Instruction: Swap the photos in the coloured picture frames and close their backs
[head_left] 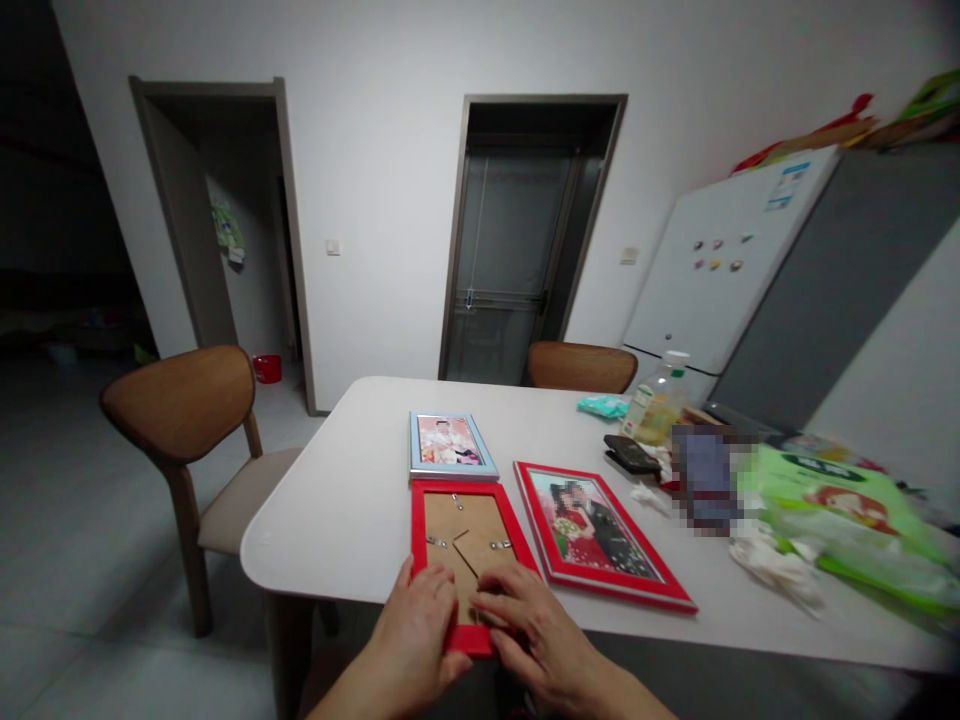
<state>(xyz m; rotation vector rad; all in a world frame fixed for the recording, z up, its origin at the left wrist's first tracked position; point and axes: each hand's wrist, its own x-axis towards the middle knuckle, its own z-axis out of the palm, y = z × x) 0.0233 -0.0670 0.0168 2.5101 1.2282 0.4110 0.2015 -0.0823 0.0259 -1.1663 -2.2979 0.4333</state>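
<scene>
A red picture frame [511, 518] lies face down at the table's front edge, its brown backing board [442, 515] facing up. Metal clips show at the top and both sides of the backing, and a dark bent line, perhaps a stand flap's edge, runs across the middle. My left hand [416, 625] grips the frame's lower left corner, fingers on the backing and thumb at the bottom edge. My right hand [532, 625] is closed at the lower right, fingers bent over the backing near the bottom; what lies under the fingertips is hidden.
Behind lies a light-blue framed photo [450, 445]; to the right, a larger red framed photo [600, 530]. Further right are a black wallet-like item [631, 455], a bottle [656, 400], crumpled tissue [776, 570] and a green package [832, 500]. Wooden chairs [184, 400] stand around the white table [330, 500].
</scene>
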